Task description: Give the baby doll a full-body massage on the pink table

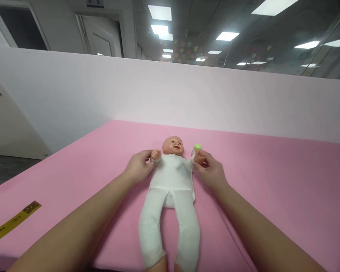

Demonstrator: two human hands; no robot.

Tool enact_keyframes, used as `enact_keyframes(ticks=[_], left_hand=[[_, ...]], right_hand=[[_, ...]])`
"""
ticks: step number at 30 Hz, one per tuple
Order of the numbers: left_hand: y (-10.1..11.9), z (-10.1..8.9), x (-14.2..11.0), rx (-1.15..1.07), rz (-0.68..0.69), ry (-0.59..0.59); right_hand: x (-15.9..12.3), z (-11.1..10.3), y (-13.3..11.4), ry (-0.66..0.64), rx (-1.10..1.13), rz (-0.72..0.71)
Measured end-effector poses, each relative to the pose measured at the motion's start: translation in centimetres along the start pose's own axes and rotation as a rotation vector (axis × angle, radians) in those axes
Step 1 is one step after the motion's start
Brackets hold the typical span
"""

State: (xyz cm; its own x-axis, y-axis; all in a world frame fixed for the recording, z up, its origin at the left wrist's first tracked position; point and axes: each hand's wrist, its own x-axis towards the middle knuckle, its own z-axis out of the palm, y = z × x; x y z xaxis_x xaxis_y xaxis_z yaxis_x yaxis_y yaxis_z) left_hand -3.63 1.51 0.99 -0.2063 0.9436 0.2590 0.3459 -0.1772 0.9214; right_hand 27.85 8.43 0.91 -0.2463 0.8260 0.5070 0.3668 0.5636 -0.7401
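Note:
A baby doll (172, 172) in white cloth lies on its back on a pink padded surface (260, 181), head away from me and legs toward me. My left hand (140, 165) is closed around the doll's arm on the left side, by its small hand. On the other side, my right hand (211, 170) pinches the doll's other arm near its hand. Just behind my right hand is a small container with a light green cap (197, 146); its lower part is mostly hidden.
A yellow tape strip with dark print (14, 223) sticks to the pink surface at the left. A low white wall (187, 94) runs behind the surface. A door (11, 113) stands at the far left.

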Motion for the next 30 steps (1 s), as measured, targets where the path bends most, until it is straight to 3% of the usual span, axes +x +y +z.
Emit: enact_keyframes(ticks=[3,7,12,17,20,23,27,30], left_hand=[[1.4,0.2,-0.7,0.149,0.118,-0.151],[1.9,-0.5,-1.0,0.190,0.094,-0.259],[1.7,-0.8,-1.1,0.178,0.096,-0.321],[1.4,-0.4,-1.1,0.169,0.052,-0.347],[1.2,-0.3,-1.1,0.176,0.090,-0.285],[0.6,-0.4,-0.9,0.183,0.129,-0.171],[-1.4,-1.4,0.3,-0.043,-0.044,0.050],[-3.3,-2.3,1.6,-0.314,-0.240,0.143]], right_hand=[[-0.9,0.9,-0.9,-0.181,-0.175,-0.231],[-1.6,1.4,-0.5,-0.297,-0.356,-0.434],[-1.7,1.6,-0.3,-0.392,-0.451,-0.520],[-1.6,1.5,-0.3,-0.416,-0.421,-0.518],[-1.6,1.6,-0.1,-0.389,-0.322,-0.420],[-1.3,1.2,0.1,-0.312,-0.110,-0.199],[-0.2,-0.4,1.3,-0.132,0.234,0.127],[0.8,-1.7,3.4,-0.029,0.391,0.330]])
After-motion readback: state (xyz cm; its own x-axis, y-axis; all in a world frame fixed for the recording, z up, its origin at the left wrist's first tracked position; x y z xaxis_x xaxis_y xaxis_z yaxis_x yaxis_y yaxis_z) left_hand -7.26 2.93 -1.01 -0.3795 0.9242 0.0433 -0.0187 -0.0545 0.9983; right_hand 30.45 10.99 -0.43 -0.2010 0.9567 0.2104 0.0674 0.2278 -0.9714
